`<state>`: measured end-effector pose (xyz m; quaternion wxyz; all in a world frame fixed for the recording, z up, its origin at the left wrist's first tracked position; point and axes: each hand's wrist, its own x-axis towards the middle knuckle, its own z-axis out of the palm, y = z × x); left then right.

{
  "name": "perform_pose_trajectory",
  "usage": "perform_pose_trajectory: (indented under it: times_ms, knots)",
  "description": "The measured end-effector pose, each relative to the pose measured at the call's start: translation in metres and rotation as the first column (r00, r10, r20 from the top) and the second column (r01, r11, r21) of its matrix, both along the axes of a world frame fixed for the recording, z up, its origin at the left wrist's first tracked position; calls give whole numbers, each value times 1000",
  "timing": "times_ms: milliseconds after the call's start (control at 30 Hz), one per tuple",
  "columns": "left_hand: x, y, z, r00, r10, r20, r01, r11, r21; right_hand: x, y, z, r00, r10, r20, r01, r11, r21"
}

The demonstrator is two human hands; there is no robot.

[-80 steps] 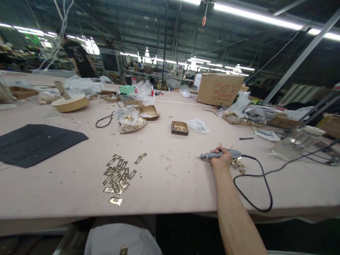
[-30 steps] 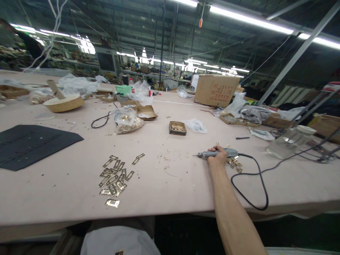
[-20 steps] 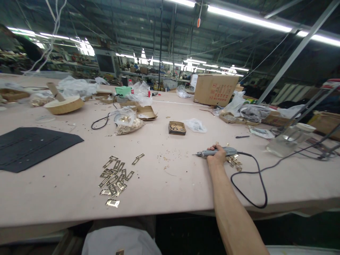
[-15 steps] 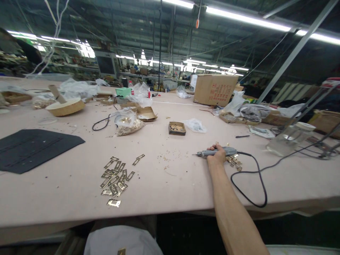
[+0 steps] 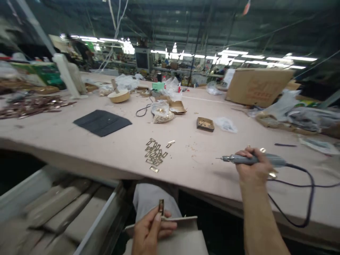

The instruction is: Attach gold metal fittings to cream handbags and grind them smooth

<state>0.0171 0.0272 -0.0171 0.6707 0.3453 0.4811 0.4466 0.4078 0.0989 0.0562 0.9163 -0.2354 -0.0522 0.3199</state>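
Observation:
My right hand (image 5: 253, 164) is wrapped round a grey electric screwdriver (image 5: 273, 159), held level over the table with its thin bit pointing left and a black cord trailing from its back. Low in front of my lap, my left hand (image 5: 150, 230) pinches a beige bag-like piece (image 5: 183, 228) near its upper edge. A small gold metal plate (image 5: 161, 206) stands up at that edge by my thumb and fingers. On the table ahead lies a loose pile of gold rectangular frame plates (image 5: 154, 152). Tiny screws (image 5: 193, 150) are scattered right of it.
A small box of screws (image 5: 205, 124) and a clear bag of hardware (image 5: 162, 113) sit farther back. A black sheet (image 5: 102, 122) lies left, beside a tape roll (image 5: 118, 96). Below left, a crate (image 5: 99, 216) holds beige pieces. A cardboard box (image 5: 259, 86) stands back right.
The view has swung left and down. My left hand has come into sight with the beige piece and gold plate. My right hand has lifted the screwdriver off the table area near the gold parts.

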Motion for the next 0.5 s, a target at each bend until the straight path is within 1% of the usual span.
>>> perform_pose_trajectory:
  times_ms: [67,133,167,233,300,400,500]
  knots:
    - [0,-3,11,997,-80,4,80,997,13,-39,-19,11,994,101,43,-104,991,82]
    - [0,-5,17,995,-101,23,101,995,26,-83,-37,22,978,196,65,-203,972,123]
    - [0,-6,18,994,-102,36,101,995,24,-106,-46,27,972,222,72,-229,968,103]
    - [0,-9,18,994,-95,46,95,995,10,-151,-62,34,963,251,95,-253,967,9]
    - [1,-14,18,995,-89,39,89,996,-4,-189,-74,35,938,309,159,-295,950,-106]
    - [2,-19,16,995,-92,41,93,996,-13,-227,-84,29,861,390,326,-340,919,-201]
    - [2,-21,15,994,-97,56,98,995,-15,-246,-88,21,781,402,478,-342,916,-210]
